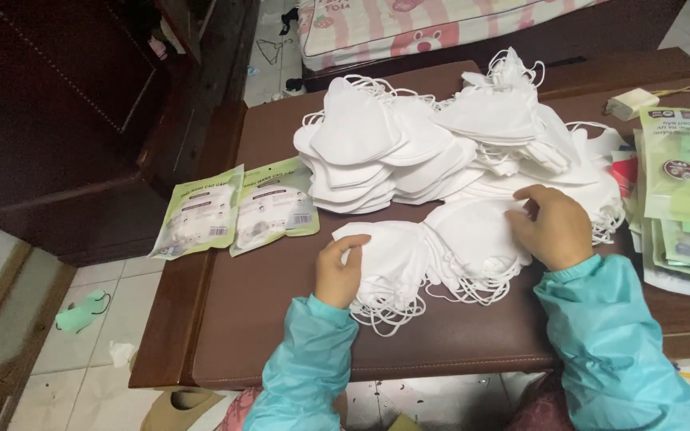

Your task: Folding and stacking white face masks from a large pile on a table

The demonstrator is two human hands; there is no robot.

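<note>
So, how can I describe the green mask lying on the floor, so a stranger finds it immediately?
Start from the brown table covered with white masks. Look down past its left edge to the tiled floor. The green mask lies there alone beside a crumpled white scrap; it is the only mask that is green and off the table.

Both arms wear shiny teal sleeves, puffy and wrinkled, each gathered at an elastic cuff; left hand (340,271) and right hand (551,227) are bare.
</note>
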